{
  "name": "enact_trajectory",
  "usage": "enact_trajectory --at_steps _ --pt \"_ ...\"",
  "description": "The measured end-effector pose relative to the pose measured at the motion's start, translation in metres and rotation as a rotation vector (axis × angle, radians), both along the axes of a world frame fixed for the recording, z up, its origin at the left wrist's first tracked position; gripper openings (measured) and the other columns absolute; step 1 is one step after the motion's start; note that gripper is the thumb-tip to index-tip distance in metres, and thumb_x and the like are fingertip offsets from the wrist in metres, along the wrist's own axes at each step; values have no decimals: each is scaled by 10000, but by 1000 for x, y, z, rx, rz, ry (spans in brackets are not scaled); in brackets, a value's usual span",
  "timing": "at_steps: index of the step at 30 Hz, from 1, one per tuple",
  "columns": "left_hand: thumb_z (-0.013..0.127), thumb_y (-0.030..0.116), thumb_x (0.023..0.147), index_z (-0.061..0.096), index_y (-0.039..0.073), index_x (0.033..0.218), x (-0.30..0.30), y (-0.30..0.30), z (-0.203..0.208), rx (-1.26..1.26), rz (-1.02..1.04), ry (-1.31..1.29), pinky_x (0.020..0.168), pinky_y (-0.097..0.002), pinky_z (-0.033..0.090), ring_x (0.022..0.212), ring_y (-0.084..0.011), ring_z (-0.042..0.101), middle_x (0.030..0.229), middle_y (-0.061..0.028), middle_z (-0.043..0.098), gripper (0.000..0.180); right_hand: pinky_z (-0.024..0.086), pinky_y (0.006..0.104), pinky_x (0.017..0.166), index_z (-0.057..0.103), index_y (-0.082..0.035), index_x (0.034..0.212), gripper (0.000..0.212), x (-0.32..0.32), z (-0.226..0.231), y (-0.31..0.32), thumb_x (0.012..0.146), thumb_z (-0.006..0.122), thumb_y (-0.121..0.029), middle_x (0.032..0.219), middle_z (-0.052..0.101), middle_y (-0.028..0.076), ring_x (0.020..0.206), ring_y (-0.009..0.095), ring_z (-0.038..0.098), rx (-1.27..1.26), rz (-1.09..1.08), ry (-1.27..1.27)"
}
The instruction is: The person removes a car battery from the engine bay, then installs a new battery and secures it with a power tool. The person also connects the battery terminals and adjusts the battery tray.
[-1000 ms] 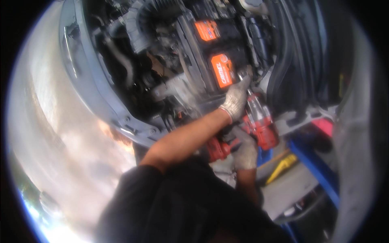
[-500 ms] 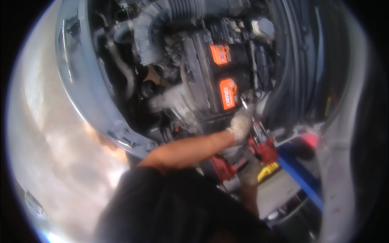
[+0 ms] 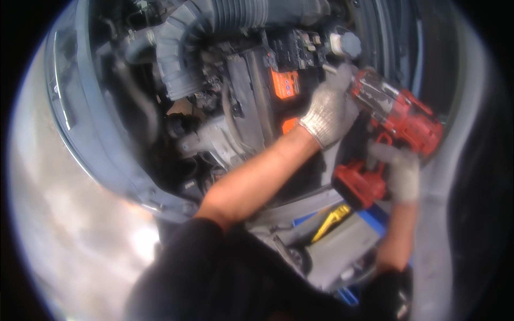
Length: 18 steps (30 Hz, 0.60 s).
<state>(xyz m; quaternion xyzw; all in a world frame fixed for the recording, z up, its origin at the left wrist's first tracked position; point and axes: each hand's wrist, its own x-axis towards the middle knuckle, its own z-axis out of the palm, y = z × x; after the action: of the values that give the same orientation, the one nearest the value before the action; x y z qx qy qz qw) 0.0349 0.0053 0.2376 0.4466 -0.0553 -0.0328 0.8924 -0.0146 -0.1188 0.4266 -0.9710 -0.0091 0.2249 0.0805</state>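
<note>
A red and grey cordless impact wrench [image 3: 404,115] lies tilted across the right side of the engine bay, its nose toward the upper left. My gloved right hand [image 3: 399,168] is closed round its handle, beside the red battery pack [image 3: 361,184] at its base. At the nose, my gloved left hand [image 3: 332,104] is closed, and the tip of a metal socket extension [image 3: 329,68] sticks out past its fingers. The fingers are blurred. Beneath the left hand and forearm sits a black car battery with orange labels [image 3: 285,84], partly hidden.
A ribbed intake hose [image 3: 176,59] curves along the far side, near a round-capped reservoir [image 3: 345,44]. The grey-blue front body edge [image 3: 115,155] runs down the left. Below the fender are a blue bar [image 3: 375,220] and a yellow part [image 3: 329,224].
Both hands and the impact wrench have risen up and to the right, from near the fender edge to beside the battery. My right hand has come into clear view on the handle.
</note>
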Motion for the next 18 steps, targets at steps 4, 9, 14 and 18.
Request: enact_trajectory --at_steps 4,9,14,18 --pt "396 361 1213 552 -58 1440 33 14 -3 -563 -83 220 1236 -456 440 1326 -289 623 1390 -162 676 502 564 314 704 809 -29 919 61 59 7 18 919 755 -57 767 755 66 704 174 727 132 -283 120" --pt "520 273 1185 550 -28 1450 26 26 -6 -138 -121 254 1184 -437 495 1318 -293 645 1410 -170 689 403 559 316 700 802 -26 974 87 79 17 51 913 770 -79 782 761 63 709 168 727 39 -530 240" --pt "425 335 1209 554 -28 1446 31 15 -16 -1530 -196 680 1254 -499 425 1398 -337 591 1510 -179 631 452 592 355 784 798 -14 1119 260 86 16 71 873 826 -93 930 808 79 803 200 755 -123 -430 166" --pt "382 359 1222 540 -46 1464 33 5 -20 -888 -87 494 1274 -513 410 1420 -348 571 1509 -216 615 498 607 395 847 783 -24 1182 329 107 17 67 856 812 -56 1052 798 96 913 204 751 -179 -26 177"
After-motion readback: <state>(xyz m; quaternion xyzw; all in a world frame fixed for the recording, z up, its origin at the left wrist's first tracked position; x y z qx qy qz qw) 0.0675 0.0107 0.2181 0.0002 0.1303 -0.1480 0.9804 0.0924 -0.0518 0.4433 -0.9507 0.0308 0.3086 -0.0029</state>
